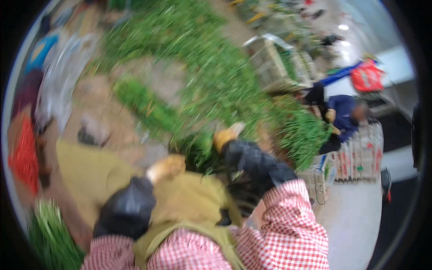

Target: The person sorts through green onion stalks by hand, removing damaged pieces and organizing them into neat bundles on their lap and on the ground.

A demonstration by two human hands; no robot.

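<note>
Long thin green stalks, a leafy vegetable like chives [209,67], lie loose in a wide heap before me. My left hand [167,167], in a yellowish glove, is over the olive apron on my lap; blur hides whether it grips anything. My right hand [226,137], gloved alike, is at the near edge of the heap, beside a darker green clump [199,148]. A pale thing shows at its fingertips, and its grip is unclear. A denser bundle of green stalks [145,101] lies beyond my hands on the brown ground.
A seated person in dark blue [342,114] is at the right by a pile of stalks [300,131]. Plastic crates [270,67] stand behind the heap. Clear plastic sheeting [60,77] and a red net bag [23,155] lie left, with another green bundle [54,233] at lower left.
</note>
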